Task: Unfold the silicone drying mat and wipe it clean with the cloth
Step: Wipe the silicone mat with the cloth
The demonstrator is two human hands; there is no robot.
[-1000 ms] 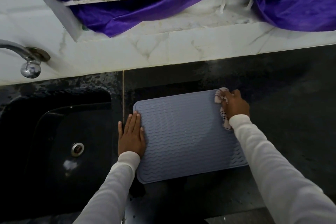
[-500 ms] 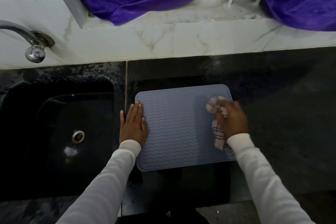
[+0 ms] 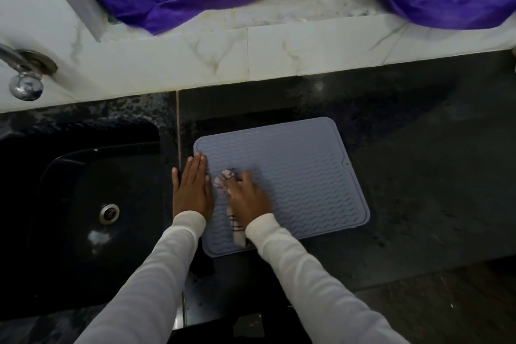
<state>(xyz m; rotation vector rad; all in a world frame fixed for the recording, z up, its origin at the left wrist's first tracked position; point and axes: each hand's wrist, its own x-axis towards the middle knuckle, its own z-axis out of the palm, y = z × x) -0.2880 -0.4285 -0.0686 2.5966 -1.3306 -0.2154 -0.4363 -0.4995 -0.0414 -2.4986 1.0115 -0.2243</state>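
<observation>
Only 1 view here, the head camera, so everything is read off that.

The silicone drying mat [image 3: 282, 184] is laid fully open and flat on the dark countertop [image 3: 418, 176], just right of the black sink [image 3: 83, 204]. Its left edge sits right beside the seam between the sink and the counter. The left hand [image 3: 191, 193] is pressed flat with fingers spread out straight, half on the mat's left edge and half on the counter, so nothing is gripped by it, the mat is just pinned. The right hand [image 3: 248, 197] is closed down over the cloth [image 3: 233, 212], which is bunched under the palm at the mat's near-left part, almost touching the left hand.

What could go wrong: the mat is probably floppy and a bit grabby, so if the pinning hand is eased while the cloth is dragged, the mat could be bunched up or slid toward the sink. The counter looks wet and speckled near the sink, which wouldn't help. The wavy ridges could also be skipped over if the cloth stays balled up that tightly, leaving the grooves dirty. The far-right corner looks like the easiest bit to be missed.

Orientation: the long axis is run left to right, tilted slightly so the right end sits nearer. The little notch [image 3: 347, 164] on the rim is pointed right.
</observation>
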